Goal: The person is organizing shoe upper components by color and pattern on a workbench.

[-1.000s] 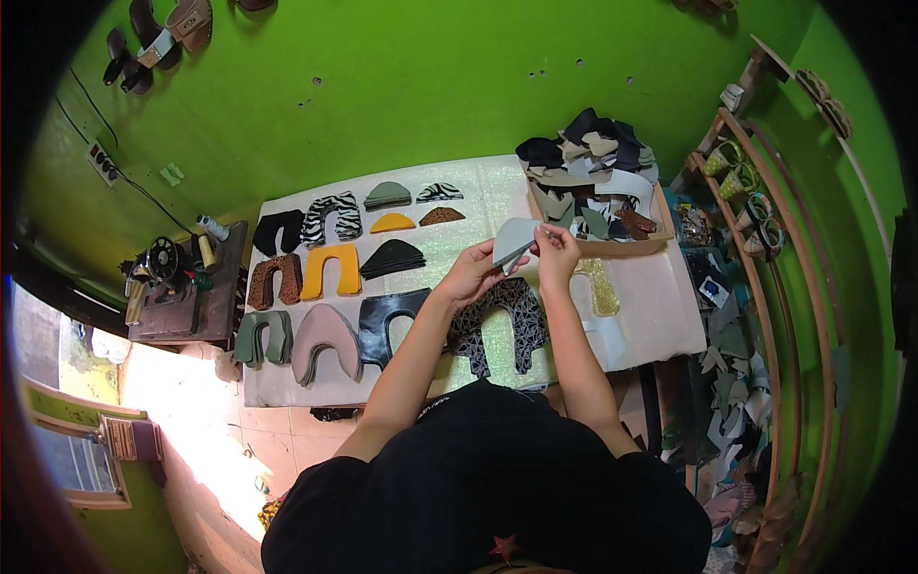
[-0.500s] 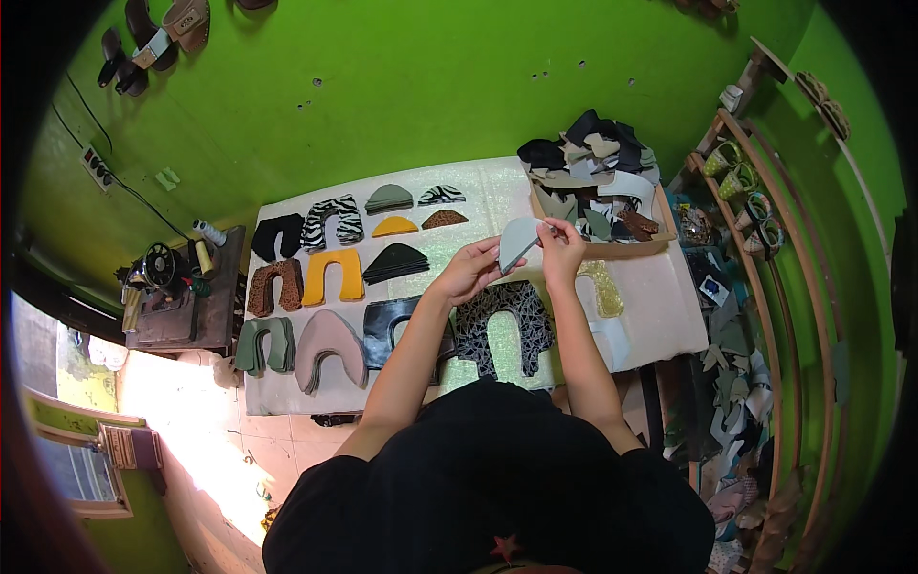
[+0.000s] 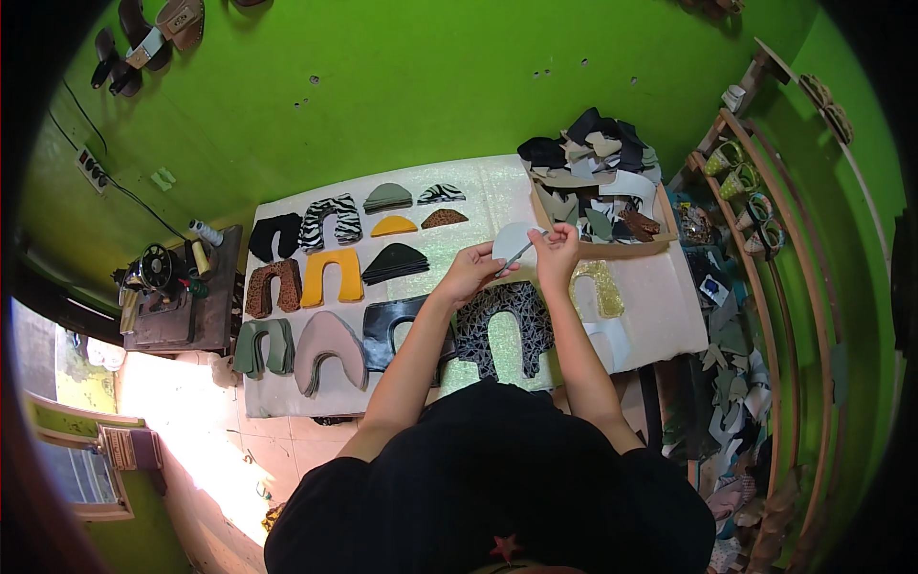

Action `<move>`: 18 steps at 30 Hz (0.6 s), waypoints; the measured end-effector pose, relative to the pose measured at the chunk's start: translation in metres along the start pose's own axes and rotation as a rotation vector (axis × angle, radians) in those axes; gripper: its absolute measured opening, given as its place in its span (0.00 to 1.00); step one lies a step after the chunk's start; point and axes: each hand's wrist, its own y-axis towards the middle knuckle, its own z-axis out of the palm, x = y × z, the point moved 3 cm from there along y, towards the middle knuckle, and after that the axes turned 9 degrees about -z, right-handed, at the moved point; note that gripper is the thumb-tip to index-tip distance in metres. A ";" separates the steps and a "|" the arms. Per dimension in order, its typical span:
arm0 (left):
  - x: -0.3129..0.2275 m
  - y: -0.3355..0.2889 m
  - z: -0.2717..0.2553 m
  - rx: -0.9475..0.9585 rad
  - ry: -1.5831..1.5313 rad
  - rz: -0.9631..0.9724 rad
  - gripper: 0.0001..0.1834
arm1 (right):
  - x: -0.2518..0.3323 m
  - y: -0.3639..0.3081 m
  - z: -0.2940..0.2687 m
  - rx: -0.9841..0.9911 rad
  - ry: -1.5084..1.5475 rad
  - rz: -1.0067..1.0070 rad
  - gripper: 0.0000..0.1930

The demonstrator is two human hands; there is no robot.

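From across the table (image 3: 497, 182), I see a person's left hand (image 3: 472, 274) and right hand (image 3: 556, 256) both pinching pale half-round pieces (image 3: 511, 241) above it; stacked cut shapes (image 3: 332, 259) already lie in rows, the held ones seemingly not yet among them.

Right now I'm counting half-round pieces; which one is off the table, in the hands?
The pale grey piece, held up by the left hand and right hand; the green piece, striped piece, yellow piece and spotted piece lie on the table.

Sandals (image 3: 180, 24), a sewing machine (image 3: 156, 266) and cut pieces (image 3: 330, 330) on the desk (image 3: 497, 182) are showing a small footwear workshop.
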 end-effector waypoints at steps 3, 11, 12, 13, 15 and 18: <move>0.005 0.003 0.007 -0.069 0.107 0.060 0.21 | -0.024 0.001 0.000 0.161 -0.144 -0.001 0.19; 0.008 0.006 0.005 -0.304 0.511 0.431 0.21 | 0.001 -0.013 0.029 0.550 0.065 0.122 0.17; 0.005 0.007 0.007 -0.296 0.508 0.430 0.21 | -0.005 -0.010 0.026 0.513 0.178 0.201 0.13; 0.002 0.008 0.008 -0.274 0.520 0.377 0.21 | -0.011 -0.007 0.023 0.473 0.291 0.279 0.10; 0.001 0.010 -0.001 -0.261 0.532 0.325 0.22 | -0.012 -0.003 0.022 0.472 0.349 0.286 0.08; 0.000 0.011 -0.028 -0.502 0.261 0.319 0.22 | -0.010 -0.002 0.025 0.632 0.276 0.330 0.08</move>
